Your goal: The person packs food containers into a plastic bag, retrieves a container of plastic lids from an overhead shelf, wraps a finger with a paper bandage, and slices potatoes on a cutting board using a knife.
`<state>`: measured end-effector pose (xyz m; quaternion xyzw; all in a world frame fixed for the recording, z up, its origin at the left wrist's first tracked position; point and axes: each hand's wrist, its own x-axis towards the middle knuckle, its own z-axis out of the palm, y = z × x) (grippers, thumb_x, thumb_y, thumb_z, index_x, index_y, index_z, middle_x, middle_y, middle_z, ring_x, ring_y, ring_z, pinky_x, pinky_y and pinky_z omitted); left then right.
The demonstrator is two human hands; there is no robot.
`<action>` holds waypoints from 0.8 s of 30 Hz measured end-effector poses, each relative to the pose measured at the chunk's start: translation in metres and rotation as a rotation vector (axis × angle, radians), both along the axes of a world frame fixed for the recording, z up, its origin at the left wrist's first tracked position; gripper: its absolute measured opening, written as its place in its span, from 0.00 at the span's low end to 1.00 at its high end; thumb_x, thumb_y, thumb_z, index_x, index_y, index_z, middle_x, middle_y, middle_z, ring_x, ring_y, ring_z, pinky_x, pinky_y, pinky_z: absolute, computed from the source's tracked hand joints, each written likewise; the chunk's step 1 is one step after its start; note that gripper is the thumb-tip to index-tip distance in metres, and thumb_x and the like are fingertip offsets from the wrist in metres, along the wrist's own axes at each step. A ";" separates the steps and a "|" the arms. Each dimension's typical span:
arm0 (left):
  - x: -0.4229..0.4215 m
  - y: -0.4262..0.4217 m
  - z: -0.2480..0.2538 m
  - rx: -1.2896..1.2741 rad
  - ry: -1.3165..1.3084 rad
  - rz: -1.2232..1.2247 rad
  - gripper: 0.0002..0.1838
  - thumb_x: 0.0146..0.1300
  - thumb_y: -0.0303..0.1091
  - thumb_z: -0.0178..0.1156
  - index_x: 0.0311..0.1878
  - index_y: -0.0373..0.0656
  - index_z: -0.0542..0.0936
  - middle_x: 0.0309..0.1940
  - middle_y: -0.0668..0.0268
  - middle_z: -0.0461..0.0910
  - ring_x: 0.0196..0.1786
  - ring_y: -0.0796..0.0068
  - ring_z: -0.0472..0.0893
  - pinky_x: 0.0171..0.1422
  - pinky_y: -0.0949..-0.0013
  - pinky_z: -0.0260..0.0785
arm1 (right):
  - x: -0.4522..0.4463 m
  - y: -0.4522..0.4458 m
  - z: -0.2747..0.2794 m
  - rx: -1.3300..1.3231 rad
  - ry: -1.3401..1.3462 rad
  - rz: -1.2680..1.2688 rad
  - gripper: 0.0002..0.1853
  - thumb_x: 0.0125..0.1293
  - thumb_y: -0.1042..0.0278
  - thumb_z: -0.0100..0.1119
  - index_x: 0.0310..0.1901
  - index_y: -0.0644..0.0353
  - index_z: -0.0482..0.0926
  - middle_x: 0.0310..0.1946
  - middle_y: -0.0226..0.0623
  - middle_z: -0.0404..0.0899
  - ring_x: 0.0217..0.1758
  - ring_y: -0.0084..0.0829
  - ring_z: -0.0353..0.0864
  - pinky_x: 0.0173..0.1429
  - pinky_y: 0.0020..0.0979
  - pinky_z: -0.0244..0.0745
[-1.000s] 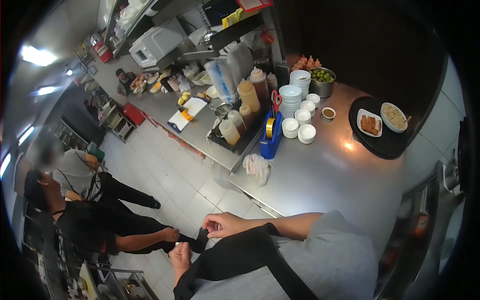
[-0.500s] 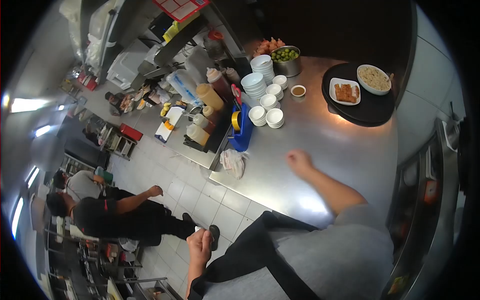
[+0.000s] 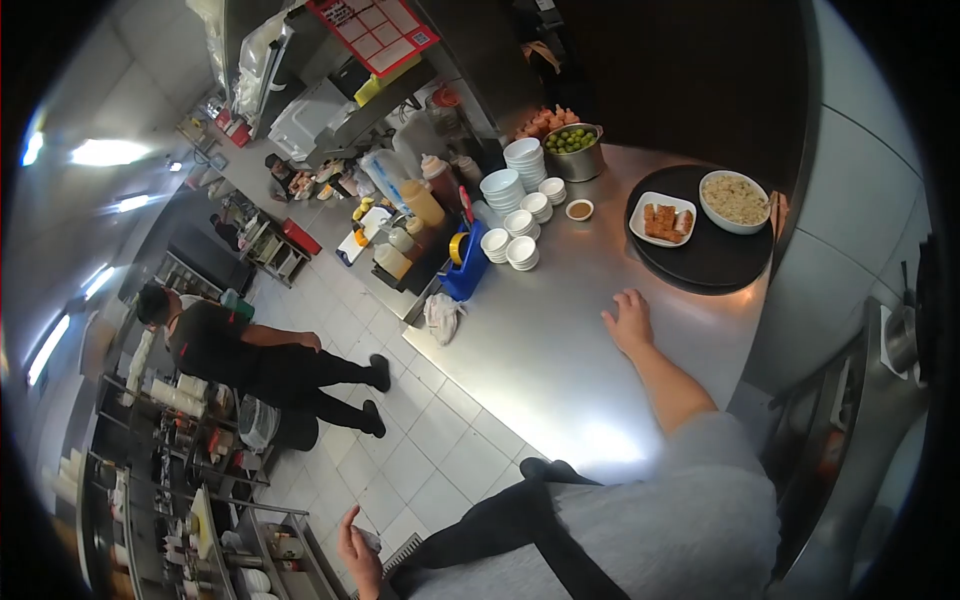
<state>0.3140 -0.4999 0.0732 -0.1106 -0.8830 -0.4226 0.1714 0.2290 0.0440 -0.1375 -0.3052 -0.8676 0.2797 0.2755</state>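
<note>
My right hand (image 3: 630, 322) is open above the steel counter (image 3: 560, 350), fingers apart and holding nothing. Nearest to it are stacked round black trays (image 3: 690, 262). On the top tray sit a white dish with browned fried pieces (image 3: 661, 221) and a white bowl of rice (image 3: 735, 203). Beyond the hand stands a small cup of brown sauce (image 3: 579, 210). Low in the view, my left hand (image 3: 358, 558) is beside my dark apron, its fingers partly curled around something small and whitish that I cannot make out.
Stacked white cups (image 3: 521, 252) and bowls (image 3: 502, 190) stand by a pot of green limes (image 3: 575, 150). A blue tape dispenser (image 3: 464, 270) and a crumpled cloth (image 3: 442, 317) lie near the counter edge. A person in black (image 3: 260, 350) stands on the tiled floor, left.
My right hand has opened from a closed shape and is closer to the trays. The left hand has dropped lower and its fist has loosened. The person in black has shifted, and the view has turned.
</note>
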 end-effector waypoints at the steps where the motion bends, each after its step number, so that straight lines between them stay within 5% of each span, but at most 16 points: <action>1: 0.003 -0.001 -0.006 0.023 -0.047 0.073 0.17 0.64 0.25 0.40 0.48 0.38 0.78 0.15 0.76 0.61 0.17 0.87 0.58 0.22 0.78 0.50 | 0.001 0.002 0.000 0.002 -0.001 0.012 0.22 0.54 0.63 0.64 0.49 0.61 0.72 0.59 0.47 0.63 0.64 0.47 0.60 0.66 0.41 0.58; 12: 0.055 0.071 0.041 -0.202 0.200 -0.115 0.14 0.55 0.25 0.42 0.37 0.41 0.79 0.12 0.70 0.63 0.16 0.80 0.65 0.22 0.74 0.56 | 0.003 0.011 -0.009 0.016 0.050 0.066 0.17 0.52 0.63 0.64 0.44 0.57 0.76 0.55 0.43 0.66 0.62 0.44 0.62 0.67 0.43 0.56; 22: 0.132 -0.002 0.035 -0.047 0.339 0.285 0.14 0.51 0.25 0.41 0.36 0.37 0.76 0.16 0.72 0.58 0.18 0.84 0.58 0.23 0.75 0.47 | 0.005 0.006 -0.015 0.108 0.122 0.153 0.14 0.49 0.67 0.65 0.39 0.58 0.77 0.50 0.43 0.69 0.58 0.44 0.65 0.64 0.42 0.58; 23: 0.142 -0.006 0.039 -0.042 0.282 0.319 0.14 0.54 0.27 0.40 0.37 0.35 0.75 0.26 0.67 0.72 0.27 0.85 0.64 0.31 0.78 0.54 | 0.006 0.004 -0.014 0.125 0.118 0.157 0.14 0.49 0.67 0.65 0.39 0.58 0.77 0.50 0.43 0.69 0.57 0.44 0.65 0.64 0.42 0.58; 24: 0.147 -0.010 0.037 -0.030 0.289 0.338 0.14 0.56 0.27 0.40 0.38 0.35 0.75 0.31 0.67 0.74 0.28 0.84 0.64 0.32 0.78 0.54 | 0.006 0.003 -0.013 0.143 0.112 0.159 0.14 0.49 0.66 0.65 0.39 0.58 0.77 0.49 0.43 0.69 0.57 0.44 0.65 0.64 0.42 0.58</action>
